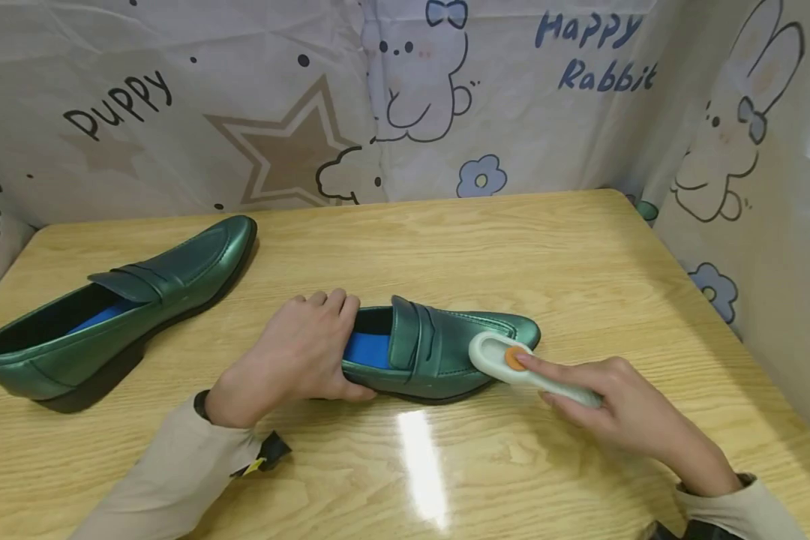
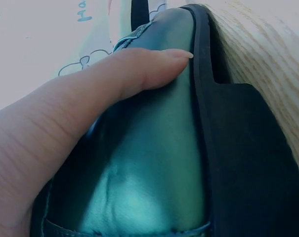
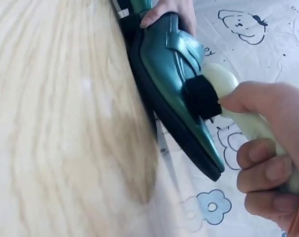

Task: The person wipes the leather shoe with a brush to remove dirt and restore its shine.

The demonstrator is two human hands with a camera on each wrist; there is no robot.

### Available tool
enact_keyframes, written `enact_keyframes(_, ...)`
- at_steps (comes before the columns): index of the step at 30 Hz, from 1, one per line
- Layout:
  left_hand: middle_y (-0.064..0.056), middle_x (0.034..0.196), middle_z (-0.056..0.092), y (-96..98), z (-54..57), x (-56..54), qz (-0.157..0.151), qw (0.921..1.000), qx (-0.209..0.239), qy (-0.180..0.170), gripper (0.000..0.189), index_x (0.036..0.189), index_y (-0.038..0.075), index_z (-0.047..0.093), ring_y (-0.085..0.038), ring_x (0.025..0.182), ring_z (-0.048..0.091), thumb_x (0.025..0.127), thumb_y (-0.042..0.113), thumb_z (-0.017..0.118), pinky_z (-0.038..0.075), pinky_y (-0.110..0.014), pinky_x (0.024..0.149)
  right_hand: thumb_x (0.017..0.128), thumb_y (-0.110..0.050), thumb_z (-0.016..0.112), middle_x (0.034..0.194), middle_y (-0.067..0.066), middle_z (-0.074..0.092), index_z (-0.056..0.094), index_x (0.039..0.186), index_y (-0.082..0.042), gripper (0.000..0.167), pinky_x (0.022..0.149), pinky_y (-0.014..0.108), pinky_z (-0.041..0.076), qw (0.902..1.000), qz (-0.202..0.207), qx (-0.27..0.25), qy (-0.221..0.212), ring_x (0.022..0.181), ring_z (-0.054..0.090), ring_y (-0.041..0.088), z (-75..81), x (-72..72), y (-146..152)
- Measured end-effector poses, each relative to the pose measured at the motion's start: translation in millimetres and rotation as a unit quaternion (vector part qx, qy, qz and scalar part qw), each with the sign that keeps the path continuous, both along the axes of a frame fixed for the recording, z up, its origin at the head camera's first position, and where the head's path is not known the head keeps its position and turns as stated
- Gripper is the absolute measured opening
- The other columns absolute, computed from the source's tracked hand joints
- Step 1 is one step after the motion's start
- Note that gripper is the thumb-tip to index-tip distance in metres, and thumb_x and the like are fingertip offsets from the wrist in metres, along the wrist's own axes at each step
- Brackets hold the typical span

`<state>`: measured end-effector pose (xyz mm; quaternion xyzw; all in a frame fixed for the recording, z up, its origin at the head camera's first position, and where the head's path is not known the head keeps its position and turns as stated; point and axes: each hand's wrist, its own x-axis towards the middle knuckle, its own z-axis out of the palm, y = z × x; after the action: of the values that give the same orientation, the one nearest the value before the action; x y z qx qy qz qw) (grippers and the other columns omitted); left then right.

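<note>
My left hand [image 1: 297, 349] grips the heel end of a green loafer [image 1: 445, 382] with a blue insole [image 1: 367, 350]. In the left wrist view its thumb [image 2: 134, 74] lies along the shoe's side, close to the dark sole [image 2: 203, 108]. The fingers on the far side are mostly hidden. A pale green shoe brush [image 1: 526, 381] is held in my right hand [image 1: 621, 405], whose index finger rests on the orange button [image 1: 515, 358]. Black bristles [image 3: 201, 96] press against the shoe's upper ahead of the strap, in the right wrist view.
A second green loafer [image 1: 169, 300] stands at the left of the wooden table [image 1: 486, 255], toe pointing to the back. Behind the table hangs a pale printed cloth [image 1: 277, 45] with cartoon animals, and it continues along the right side.
</note>
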<state>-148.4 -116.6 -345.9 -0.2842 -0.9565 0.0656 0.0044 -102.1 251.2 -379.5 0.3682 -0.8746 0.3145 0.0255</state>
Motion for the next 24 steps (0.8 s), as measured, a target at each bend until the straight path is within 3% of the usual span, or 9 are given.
enact_keyframes(5,-0.012,0.094,0.055,0.6,0.4,1.4,0.012,0.9999,-0.004,-0.011,0.102,0.114,-0.002,0.050,-0.026,0.080,0.056,0.056,0.079,0.069,0.051,-0.041,0.069,0.083,-0.006,0.072,0.103,0.003,0.072,0.055,0.138,-0.022,0.060,0.048,0.013,0.033,0.9924,-0.082,0.027,0.088,0.049,0.026,-0.008,-4.7,-4.3,0.0)
enact_keyframes(9,-0.013,0.095,0.055,0.1,0.0,3.0,0.015,0.9998,-0.004,-0.015,0.102,0.115,-0.002,0.049,-0.027,0.081,0.056,0.056,0.079,0.070,0.052,-0.041,0.071,0.081,-0.006,0.074,0.097,0.011,0.073,0.056,0.137,-0.022,0.061,0.045,0.019,0.031,0.9793,-0.152,0.036,0.129,0.048,0.030,-0.002,-9.5,-5.2,1.0)
enact_keyframes(13,-0.012,0.093,0.054,-0.1,-0.9,2.1,0.010,0.9999,-0.003,-0.010,0.101,0.113,-0.001,0.050,-0.027,0.080,0.057,0.055,0.079,0.070,0.052,-0.041,0.070,0.082,-0.006,0.073,0.095,0.016,0.072,0.056,0.136,-0.022,0.059,0.041,0.019,0.028,0.9769,-0.179,0.027,0.113,0.046,0.025,-0.002,-10.9,-5.1,0.6)
enact_keyframes(16,-0.012,0.092,0.054,-0.6,-1.1,1.3,0.005,1.0000,-0.002,-0.006,0.100,0.112,-0.001,0.050,-0.027,0.079,0.057,0.055,0.079,0.070,0.052,-0.041,0.070,0.082,-0.005,0.073,0.094,0.010,0.072,0.054,0.138,-0.022,0.062,0.042,0.014,0.029,0.9867,-0.139,0.012,0.084,0.046,0.023,-0.006,-9.9,-3.0,-2.6)
enact_keyframes(19,-0.012,0.092,0.054,-1.5,-0.3,0.6,0.000,1.0000,-0.001,-0.001,0.101,0.112,-0.001,0.051,-0.027,0.079,0.057,0.054,0.079,0.070,0.052,-0.041,0.070,0.083,-0.003,0.072,0.081,-0.006,0.069,0.053,0.139,-0.020,0.062,0.047,0.011,0.033,0.9978,-0.053,-0.006,0.041,0.049,0.028,-0.008,-8.3,0.5,-6.8)
enact_keyframes(22,-0.012,0.093,0.055,-2.0,0.1,0.4,-0.006,1.0000,0.001,0.000,0.101,0.113,-0.001,0.051,-0.027,0.079,0.058,0.054,0.079,0.070,0.052,-0.041,0.069,0.086,-0.004,0.069,0.081,-0.012,0.067,0.054,0.139,-0.019,0.057,0.051,0.010,0.036,0.9995,0.017,-0.022,-0.017,0.053,0.033,-0.009,-5.7,3.4,-8.9)
enact_keyframes(24,-0.012,0.093,0.056,-2.2,0.3,0.1,-0.008,1.0000,0.003,0.002,0.101,0.114,-0.001,0.051,-0.026,0.079,0.058,0.054,0.079,0.071,0.052,-0.041,0.069,0.087,-0.005,0.068,0.079,-0.013,0.067,0.056,0.137,-0.019,0.054,0.052,0.010,0.037,0.9987,0.031,-0.024,-0.033,0.055,0.034,-0.009,-3.4,4.1,-8.8)
